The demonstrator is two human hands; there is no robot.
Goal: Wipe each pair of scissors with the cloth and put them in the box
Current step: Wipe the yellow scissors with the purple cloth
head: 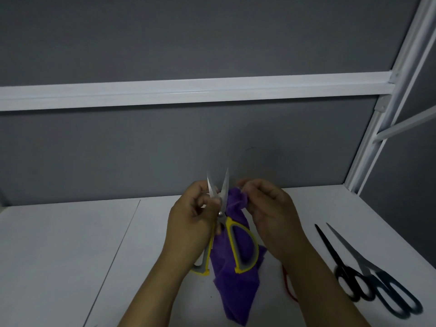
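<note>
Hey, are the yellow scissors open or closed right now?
Open. The yellow scissors show blade tips spread in a V and handles apart, gripped by the left hand.

Dim, even light leaves the grey wall (165, 43) murky and the white table (59, 244) dull. Faint glare streaks the white rail (200, 92) and the blades of the yellow-handled scissors (225, 188). Wide-angle distortion bows the frame post (366, 149) at right; detail is soft throughout.
</note>
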